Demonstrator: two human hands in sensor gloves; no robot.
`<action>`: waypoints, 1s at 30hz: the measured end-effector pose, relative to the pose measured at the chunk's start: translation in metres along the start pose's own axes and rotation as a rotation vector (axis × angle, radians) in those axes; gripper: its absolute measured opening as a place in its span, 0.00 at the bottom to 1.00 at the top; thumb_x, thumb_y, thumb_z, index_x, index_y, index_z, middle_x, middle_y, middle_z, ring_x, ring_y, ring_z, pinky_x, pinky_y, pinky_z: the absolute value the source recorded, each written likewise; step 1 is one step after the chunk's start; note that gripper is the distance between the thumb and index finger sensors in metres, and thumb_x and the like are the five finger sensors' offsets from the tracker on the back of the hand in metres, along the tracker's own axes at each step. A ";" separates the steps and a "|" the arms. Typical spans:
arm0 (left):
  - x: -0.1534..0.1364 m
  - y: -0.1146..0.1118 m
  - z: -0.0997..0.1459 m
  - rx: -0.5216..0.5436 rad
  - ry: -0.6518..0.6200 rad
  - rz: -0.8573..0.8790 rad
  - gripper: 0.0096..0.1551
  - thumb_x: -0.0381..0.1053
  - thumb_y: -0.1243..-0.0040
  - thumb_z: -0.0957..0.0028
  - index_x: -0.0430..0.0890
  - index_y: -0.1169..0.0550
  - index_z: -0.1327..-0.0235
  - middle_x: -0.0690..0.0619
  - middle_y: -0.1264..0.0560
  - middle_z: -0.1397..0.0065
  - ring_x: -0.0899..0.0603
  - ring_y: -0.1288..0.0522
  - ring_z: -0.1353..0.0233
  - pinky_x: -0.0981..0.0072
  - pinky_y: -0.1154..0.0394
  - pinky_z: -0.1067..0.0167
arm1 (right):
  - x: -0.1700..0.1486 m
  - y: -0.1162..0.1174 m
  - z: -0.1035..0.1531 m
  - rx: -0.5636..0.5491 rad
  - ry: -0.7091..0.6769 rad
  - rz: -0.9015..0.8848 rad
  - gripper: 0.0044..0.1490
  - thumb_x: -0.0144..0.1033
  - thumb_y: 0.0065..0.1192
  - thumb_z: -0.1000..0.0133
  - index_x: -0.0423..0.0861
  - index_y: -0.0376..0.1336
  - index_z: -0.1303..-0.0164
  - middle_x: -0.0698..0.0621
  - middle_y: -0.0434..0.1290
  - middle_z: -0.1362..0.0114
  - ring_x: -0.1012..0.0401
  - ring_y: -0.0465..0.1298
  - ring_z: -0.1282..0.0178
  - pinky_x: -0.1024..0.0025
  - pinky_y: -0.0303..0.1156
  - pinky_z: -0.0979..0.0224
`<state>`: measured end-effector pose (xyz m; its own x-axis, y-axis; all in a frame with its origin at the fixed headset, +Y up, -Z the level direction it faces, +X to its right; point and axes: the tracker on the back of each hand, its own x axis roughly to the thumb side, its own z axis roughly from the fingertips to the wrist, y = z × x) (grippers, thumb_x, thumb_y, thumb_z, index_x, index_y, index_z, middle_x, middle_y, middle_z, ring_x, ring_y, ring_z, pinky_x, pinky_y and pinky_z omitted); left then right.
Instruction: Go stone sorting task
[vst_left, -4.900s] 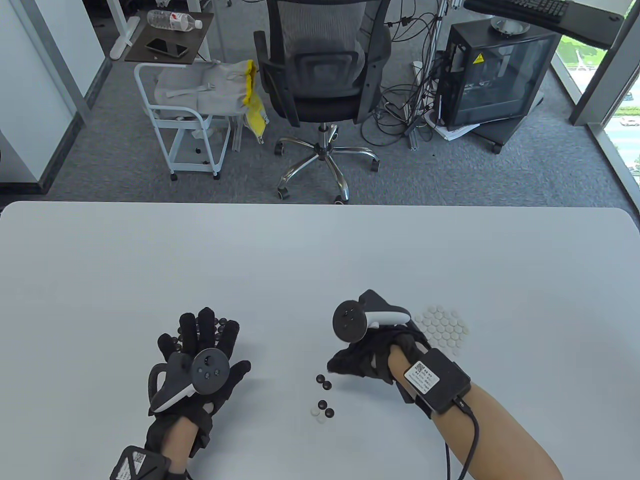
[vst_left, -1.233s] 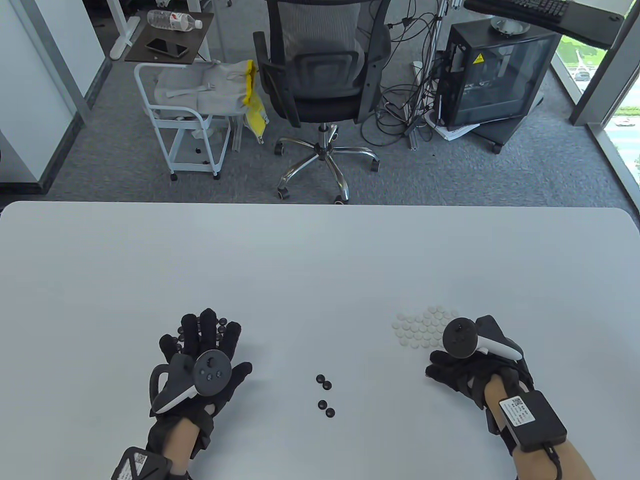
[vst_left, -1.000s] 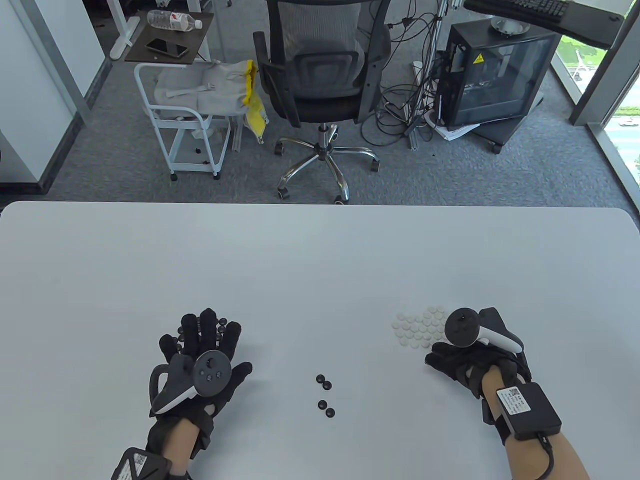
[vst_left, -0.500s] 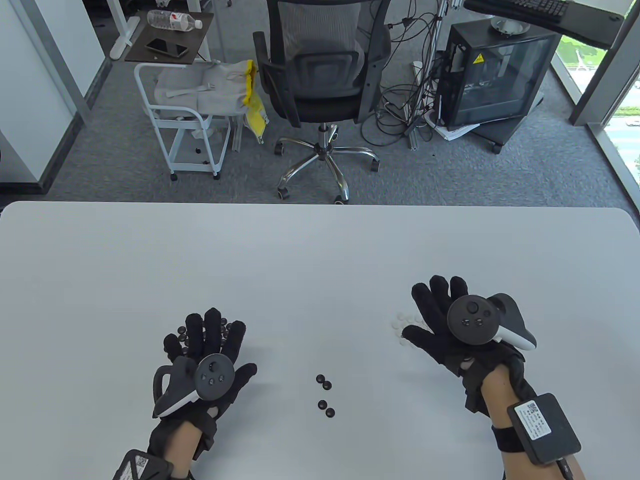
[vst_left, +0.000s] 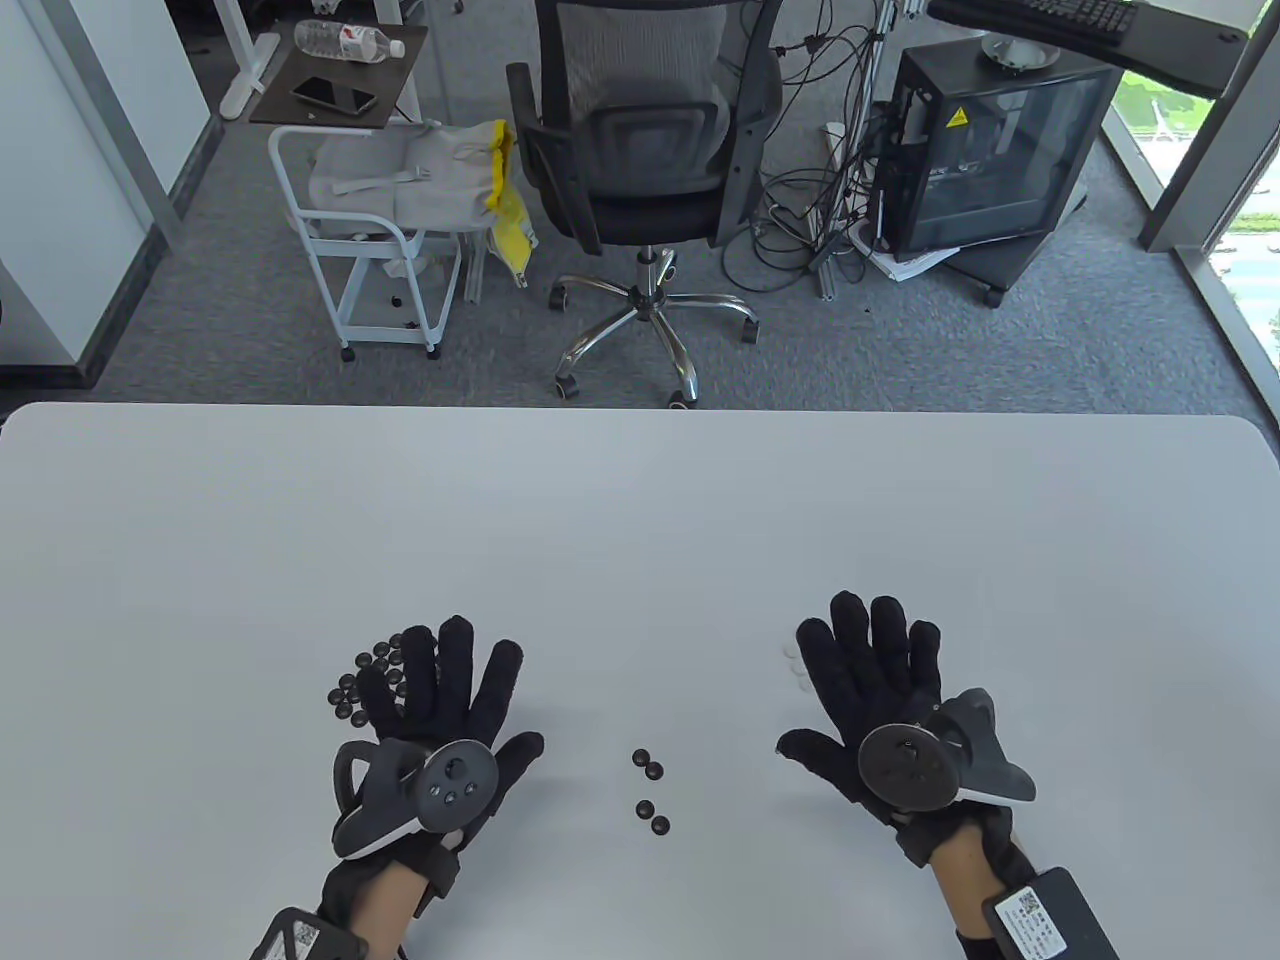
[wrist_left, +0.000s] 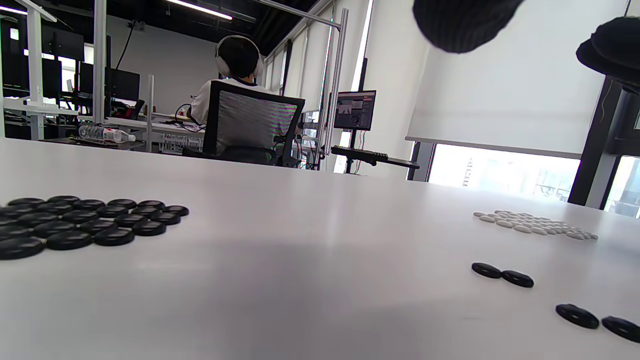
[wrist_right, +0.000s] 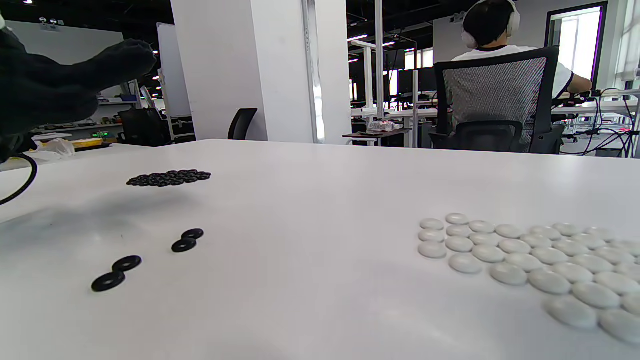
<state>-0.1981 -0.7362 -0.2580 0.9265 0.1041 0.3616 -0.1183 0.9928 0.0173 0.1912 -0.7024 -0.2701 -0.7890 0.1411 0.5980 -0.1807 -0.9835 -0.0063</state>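
Two gloved hands hover flat above a white tabletop (vst_left: 640, 520), fingers spread straight and holding nothing. The left hand (vst_left: 440, 705) is above a cluster of black stones (wrist_left: 85, 222), partly covering it in the table view. The right hand (vst_left: 880, 690) covers most of a cluster of white stones (wrist_right: 525, 260). Between the hands lie four loose black stones (vst_left: 648, 790) in two pairs, apart from both clusters
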 end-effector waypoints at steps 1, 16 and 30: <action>0.000 -0.002 -0.001 -0.008 0.001 -0.004 0.50 0.66 0.56 0.35 0.47 0.62 0.13 0.30 0.76 0.18 0.23 0.80 0.25 0.15 0.75 0.46 | -0.002 0.006 0.001 -0.003 0.006 -0.002 0.58 0.58 0.39 0.35 0.31 0.27 0.14 0.19 0.24 0.19 0.25 0.23 0.27 0.15 0.26 0.36; 0.005 -0.019 -0.008 -0.109 -0.008 -0.042 0.48 0.67 0.58 0.36 0.49 0.59 0.12 0.32 0.76 0.17 0.23 0.80 0.25 0.15 0.75 0.47 | -0.024 0.039 0.013 0.115 0.089 -0.063 0.59 0.58 0.37 0.35 0.30 0.25 0.15 0.17 0.22 0.20 0.23 0.21 0.28 0.15 0.24 0.37; -0.018 0.042 -0.041 -0.235 0.071 0.050 0.38 0.67 0.55 0.37 0.57 0.38 0.13 0.35 0.70 0.13 0.24 0.77 0.22 0.15 0.76 0.46 | -0.026 0.031 0.019 0.112 0.119 -0.080 0.58 0.57 0.39 0.34 0.30 0.27 0.14 0.17 0.25 0.19 0.23 0.22 0.28 0.15 0.25 0.38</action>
<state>-0.2048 -0.6941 -0.3015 0.9454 0.1487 0.2901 -0.0856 0.9719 -0.2194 0.2173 -0.7392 -0.2709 -0.8400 0.2252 0.4936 -0.1843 -0.9741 0.1307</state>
